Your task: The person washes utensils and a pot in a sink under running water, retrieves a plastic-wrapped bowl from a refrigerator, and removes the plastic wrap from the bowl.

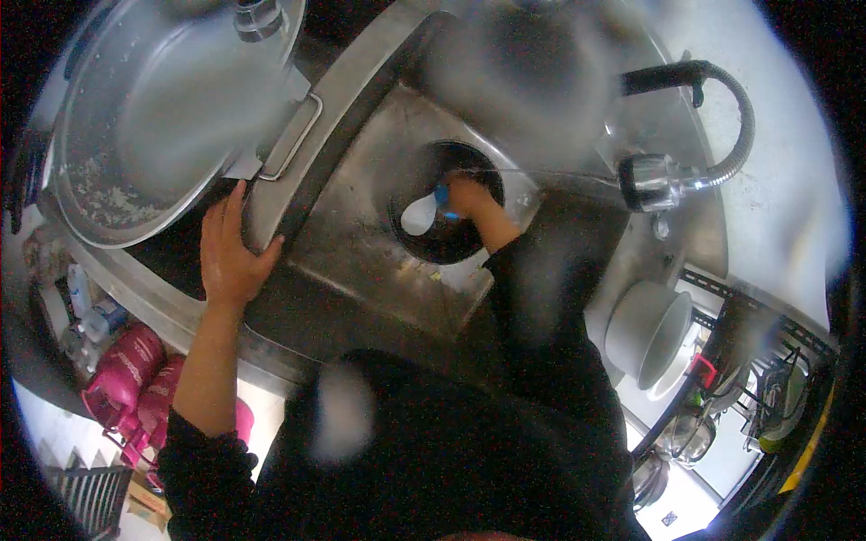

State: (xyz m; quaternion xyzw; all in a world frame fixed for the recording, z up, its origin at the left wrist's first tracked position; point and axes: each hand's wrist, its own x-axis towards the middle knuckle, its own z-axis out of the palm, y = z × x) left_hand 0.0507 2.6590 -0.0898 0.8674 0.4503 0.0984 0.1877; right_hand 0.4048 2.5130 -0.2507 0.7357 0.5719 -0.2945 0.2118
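While the left hand (pixel 233 257) spreads, thumb apart, at the left edge of the sink (pixel 347 212), the right hand (pixel 469 197) pinches a blue-and-white utensil (pixel 419 216) — over the dark round hollow (pixel 451 248).

Fisheye curvature bends the dark-rimmed edges; hazy pale smears blur the dim, grainy view in places.

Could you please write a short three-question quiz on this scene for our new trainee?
1. True or false: the left hand is close to the large round pan.
2. What colour are the rounded containers at the lower left?
A) green
B) pink
C) orange
3. Fill in: the right hand and the white item beside it are inside the ____.

Key: 1 true; 2 B; 3 sink.
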